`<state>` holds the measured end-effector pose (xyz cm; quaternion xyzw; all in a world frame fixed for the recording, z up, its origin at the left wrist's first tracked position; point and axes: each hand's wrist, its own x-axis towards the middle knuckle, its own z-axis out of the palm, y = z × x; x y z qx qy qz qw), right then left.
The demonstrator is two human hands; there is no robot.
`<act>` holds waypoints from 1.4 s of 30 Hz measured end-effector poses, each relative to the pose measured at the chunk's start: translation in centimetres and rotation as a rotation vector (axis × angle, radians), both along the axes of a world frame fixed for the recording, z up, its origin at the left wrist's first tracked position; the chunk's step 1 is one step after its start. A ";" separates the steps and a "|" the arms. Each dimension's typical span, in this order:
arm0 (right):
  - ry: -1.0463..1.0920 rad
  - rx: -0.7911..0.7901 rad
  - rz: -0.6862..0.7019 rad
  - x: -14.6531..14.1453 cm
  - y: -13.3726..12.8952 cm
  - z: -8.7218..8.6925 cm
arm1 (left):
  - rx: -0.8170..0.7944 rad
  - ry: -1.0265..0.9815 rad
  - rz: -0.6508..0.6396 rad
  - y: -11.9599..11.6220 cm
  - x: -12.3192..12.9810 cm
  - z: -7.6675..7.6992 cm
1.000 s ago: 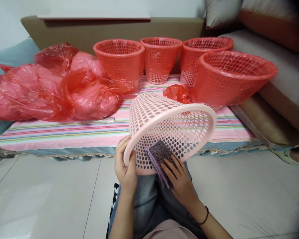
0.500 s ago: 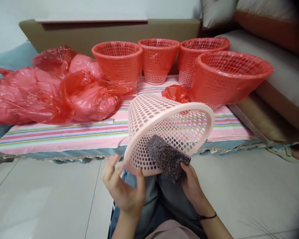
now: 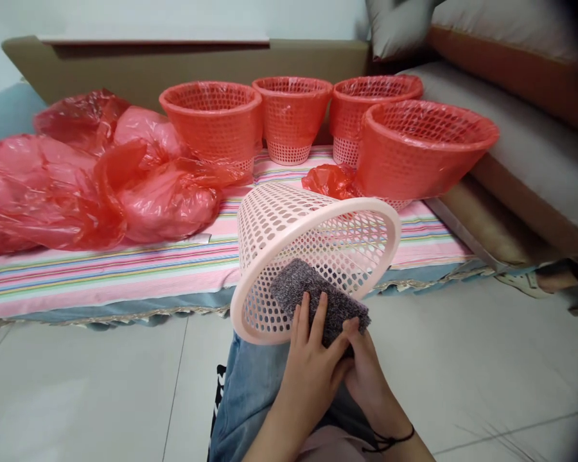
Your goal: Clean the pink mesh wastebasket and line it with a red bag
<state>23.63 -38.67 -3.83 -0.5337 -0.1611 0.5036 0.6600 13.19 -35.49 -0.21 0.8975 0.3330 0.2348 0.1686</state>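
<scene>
A pale pink mesh basket (image 3: 274,224) lies tilted on its side above my knees, its mouth toward me. Across its lower rim rests a fuzzy dark grey cloth (image 3: 313,295), partly inside the basket. My right hand (image 3: 366,372) grips the near right end of the cloth between thumb and fingers. My left hand (image 3: 315,353) lies on the cloth with its fingers spread, its thumb side close to my right hand. Part of the cloth is hidden under my left fingers.
Several baskets covered in red plastic (image 3: 291,115) stand on a striped cloth (image 3: 173,273). Red plastic bags (image 3: 52,186) are heaped at left, cushions (image 3: 520,135) are stacked at right. A crumpled red bag (image 3: 330,181) lies behind the pink basket. Another person's shoe (image 3: 525,283) shows at right.
My left hand has moved right, from beside the basket's rim onto the grey cloth. My right hand still holds the cloth's end. The whole view has shifted slightly.
</scene>
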 end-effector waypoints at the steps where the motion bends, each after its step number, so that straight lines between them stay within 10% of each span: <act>1: 0.047 -0.031 -0.012 -0.1 0.2 0.2 | -0.016 0.018 -0.019 0.1 -0.1 0.1; 9: 0.242 -0.099 0.001 1.3 1.7 0.8 | -0.022 -0.099 -0.105 0.5 -2.5 2.3; 14: -0.251 0.061 -0.132 3.6 3.2 0.9 | 0.326 -0.434 0.227 -0.1 -5.8 3.8; 18: -0.967 0.296 0.376 3.8 3.8 0.4 | 0.384 -0.613 0.533 2.1 -7.8 3.0; 21: -1.378 0.331 0.723 2.3 3.4 -0.3 | 0.202 -0.654 0.525 4.2 -8.1 2.0; 26: -1.599 0.238 0.712 -0.1 2.4 -1.6 | -0.039 -0.728 0.510 5.4 -7.4 1.5; 31: -1.447 0.260 0.644 0.3 2.8 -1.8 | 0.041 -0.737 0.595 5.4 -6.8 1.8; 36: -0.786 0.199 0.402 1.2 2.4 0.7 | 0.407 -0.745 0.655 2.6 -6.7 1.5; 39: -0.517 0.032 0.192 0.7 1.3 3.0 | 0.196 -0.616 0.404 0.0 -5.8 1.0; 42: -0.391 0.192 0.310 -0.2 0.2 5.0 | -0.213 -0.551 0.192 -1.6 -4.4 0.5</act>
